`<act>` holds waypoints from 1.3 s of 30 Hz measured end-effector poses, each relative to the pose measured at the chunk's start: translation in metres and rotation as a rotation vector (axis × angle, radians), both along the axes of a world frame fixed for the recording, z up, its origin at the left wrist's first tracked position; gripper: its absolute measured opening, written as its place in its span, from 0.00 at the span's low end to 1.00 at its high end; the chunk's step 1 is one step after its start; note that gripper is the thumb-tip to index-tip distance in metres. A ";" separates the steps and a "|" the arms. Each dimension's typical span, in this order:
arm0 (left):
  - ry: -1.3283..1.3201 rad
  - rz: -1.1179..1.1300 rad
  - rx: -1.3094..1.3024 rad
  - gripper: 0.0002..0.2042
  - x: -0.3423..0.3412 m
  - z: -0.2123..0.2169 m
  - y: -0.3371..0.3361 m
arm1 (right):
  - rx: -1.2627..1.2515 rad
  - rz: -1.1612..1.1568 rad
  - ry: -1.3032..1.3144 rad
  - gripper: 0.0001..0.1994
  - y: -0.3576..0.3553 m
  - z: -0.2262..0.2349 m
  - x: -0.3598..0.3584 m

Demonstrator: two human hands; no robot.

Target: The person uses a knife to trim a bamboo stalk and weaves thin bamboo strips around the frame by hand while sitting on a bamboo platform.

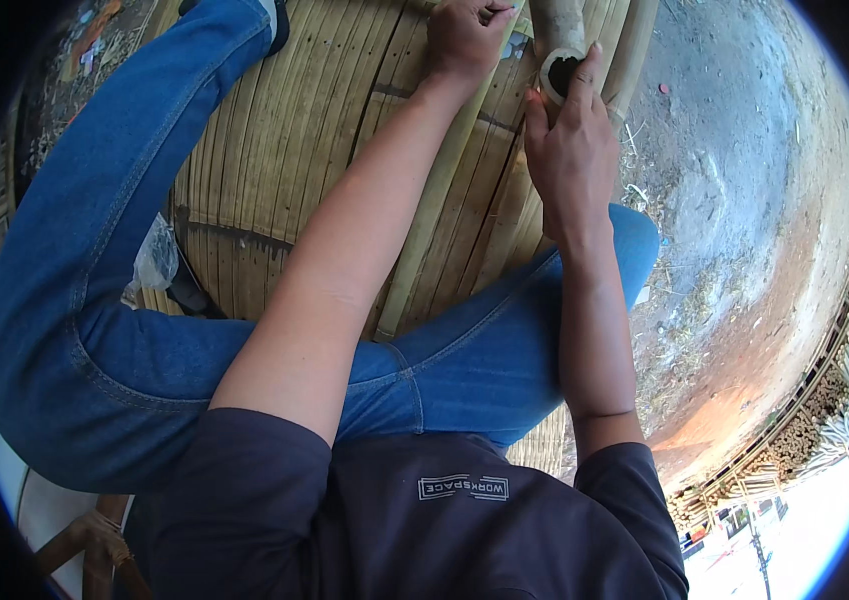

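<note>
A thick bamboo pole (557, 25) lies at the upper right, its cut hollow end facing me. My right hand (575, 145) is at that end with thumb and index finger stretched apart. The index finger runs along the right side of the dark opening, and the thumb points up at its left. Close by on the left, near the top edge, my left hand (467, 42) is closed in a pinch; what it holds, if anything, is too small to make out. Below it, a long bamboo strip (430, 225) slants down toward my lap.
I sit on a slatted bamboo platform (265, 130), my legs in blue jeans spread around it. A clear plastic bag (157, 258) is beside my left leg. Another bamboo pole (635, 50) lies right of the hollow one. Bare ground (735, 200) stretches rightward to stacked bamboo poles (825, 400).
</note>
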State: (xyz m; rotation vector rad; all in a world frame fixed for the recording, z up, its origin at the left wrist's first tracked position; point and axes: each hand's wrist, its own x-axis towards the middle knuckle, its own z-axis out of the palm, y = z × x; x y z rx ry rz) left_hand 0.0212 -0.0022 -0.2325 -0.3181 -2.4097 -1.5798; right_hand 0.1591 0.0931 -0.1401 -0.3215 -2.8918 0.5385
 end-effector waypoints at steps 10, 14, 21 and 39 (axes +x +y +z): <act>0.003 -0.026 0.025 0.06 -0.003 -0.008 -0.005 | -0.128 0.036 0.031 0.43 0.006 -0.009 0.002; -0.038 -0.076 0.204 0.04 -0.003 -0.010 -0.011 | -0.235 0.035 0.003 0.42 0.014 -0.018 0.007; 0.053 -0.184 -0.054 0.06 -0.013 0.002 -0.017 | -0.449 -0.098 0.089 0.40 0.019 -0.007 -0.001; -0.026 -0.143 0.077 0.07 -0.013 0.000 -0.012 | -0.458 -0.036 0.066 0.40 0.017 -0.006 0.001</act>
